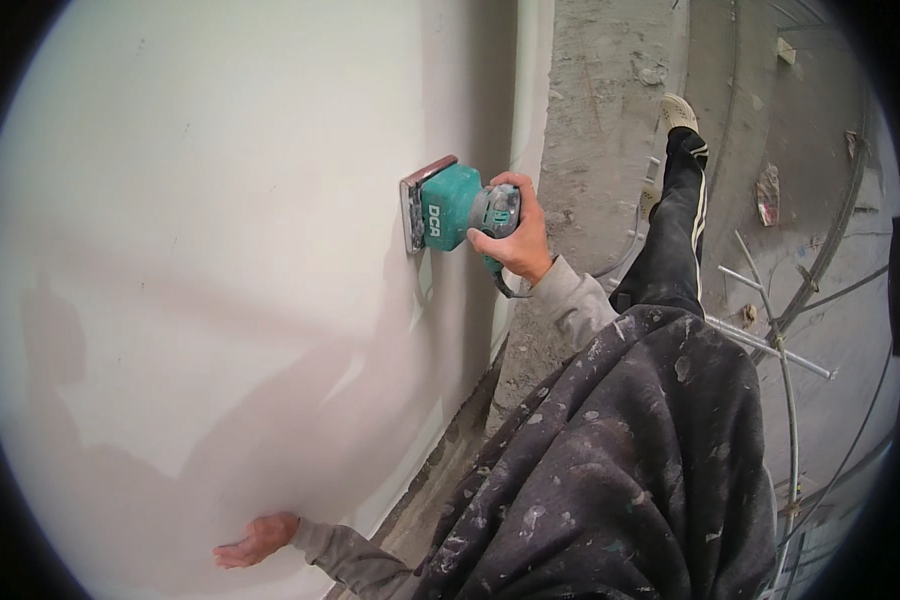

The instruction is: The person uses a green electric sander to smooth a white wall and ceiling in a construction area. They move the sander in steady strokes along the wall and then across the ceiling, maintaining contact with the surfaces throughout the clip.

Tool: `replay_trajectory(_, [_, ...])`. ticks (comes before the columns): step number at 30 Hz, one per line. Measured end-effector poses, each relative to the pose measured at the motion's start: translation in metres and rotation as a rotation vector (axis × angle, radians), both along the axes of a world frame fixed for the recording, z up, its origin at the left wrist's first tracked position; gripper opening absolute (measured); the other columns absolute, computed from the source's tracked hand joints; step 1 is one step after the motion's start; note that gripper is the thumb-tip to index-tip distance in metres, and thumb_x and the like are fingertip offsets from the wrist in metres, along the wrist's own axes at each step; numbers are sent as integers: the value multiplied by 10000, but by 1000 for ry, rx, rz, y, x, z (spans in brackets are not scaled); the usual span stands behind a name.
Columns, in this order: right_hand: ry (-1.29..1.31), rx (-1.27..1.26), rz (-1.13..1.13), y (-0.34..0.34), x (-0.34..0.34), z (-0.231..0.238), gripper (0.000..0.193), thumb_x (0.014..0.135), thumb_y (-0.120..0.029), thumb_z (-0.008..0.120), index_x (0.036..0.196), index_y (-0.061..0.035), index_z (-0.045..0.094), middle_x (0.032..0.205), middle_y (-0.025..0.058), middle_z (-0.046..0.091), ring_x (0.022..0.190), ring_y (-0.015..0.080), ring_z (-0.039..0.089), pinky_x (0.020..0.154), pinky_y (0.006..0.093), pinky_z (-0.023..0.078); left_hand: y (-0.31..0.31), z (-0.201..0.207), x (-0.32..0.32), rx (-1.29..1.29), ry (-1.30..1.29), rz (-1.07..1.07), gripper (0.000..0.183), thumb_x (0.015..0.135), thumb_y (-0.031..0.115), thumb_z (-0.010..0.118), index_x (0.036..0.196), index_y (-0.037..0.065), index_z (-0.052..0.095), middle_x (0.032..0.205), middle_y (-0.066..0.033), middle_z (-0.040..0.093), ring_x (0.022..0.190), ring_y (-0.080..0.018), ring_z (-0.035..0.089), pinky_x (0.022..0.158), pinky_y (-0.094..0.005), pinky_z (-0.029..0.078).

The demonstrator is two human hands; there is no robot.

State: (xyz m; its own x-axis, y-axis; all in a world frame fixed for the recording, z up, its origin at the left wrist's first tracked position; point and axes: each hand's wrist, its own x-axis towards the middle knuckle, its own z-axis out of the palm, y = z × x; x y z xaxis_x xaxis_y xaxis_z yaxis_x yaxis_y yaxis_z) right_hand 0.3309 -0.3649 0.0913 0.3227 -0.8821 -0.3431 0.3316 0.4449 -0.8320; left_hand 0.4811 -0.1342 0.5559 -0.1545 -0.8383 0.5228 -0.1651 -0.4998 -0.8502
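Note:
A teal and grey power sander with a flat, square pad is at the white wall, near the wall's lower part. Wrapped around the sander's rounded end is my right hand, fingers on its upper side and thumb below. A dark cord leads off the tool under that hand. I cannot tell how firmly the pad presses on the wall. My left hand is apart from the tool at the lower left, fingers stretched out and holding nothing. Whether it touches the wall is unclear.
A rough concrete strip runs along the wall's base. My leg in dark trousers and a light shoe stand beside it. Metal tubes, cables and a scrap of wrapper lie on the right.

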Motion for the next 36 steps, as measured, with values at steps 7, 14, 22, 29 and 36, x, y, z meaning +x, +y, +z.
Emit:
replay_trajectory(7, [-55,23,-3,-30,-6,7,657,606,-132,778,1177,-110,454,997,35,524,879,147,539,797,288,474,8,-8,-9,-29,70,11,627,1016,450,258,1448,1,327,1513,-171,254,1429,-352,168,1144,-521,173])
replay_trajectory(14, [-54,149,-13,-45,-8,-11,636,604,-138,775,1158,-109,466,932,44,547,810,154,570,741,298,498,8,-16,-21,-40,60,65,625,1010,423,270,1457,-14,299,1518,-176,244,1426,-356,170,1144,-529,165])
replay_trajectory(22, [-55,-71,-75,-46,-10,48,644,617,-113,748,1182,-64,444,1001,71,526,908,175,552,816,319,478,15,-18,-12,4,117,3,625,1006,405,282,1455,-31,278,1532,-175,204,1427,-358,145,1143,-536,153])
replay_trajectory(29, [-107,-567,-66,-38,-11,135,669,547,-129,777,1156,-57,511,1079,146,548,962,243,567,826,361,487,10,-11,-22,2,130,36,629,1011,411,284,1463,-24,238,1533,-153,165,1430,-341,130,1137,-532,160])
replay_trajectory(36, [4,-473,-162,-56,-11,98,555,539,-123,752,1065,-54,586,963,135,572,808,252,592,730,335,496,17,-2,-16,28,215,-4,669,1010,436,294,1486,-11,148,1521,-122,151,1444,-299,89,1158,-507,129])
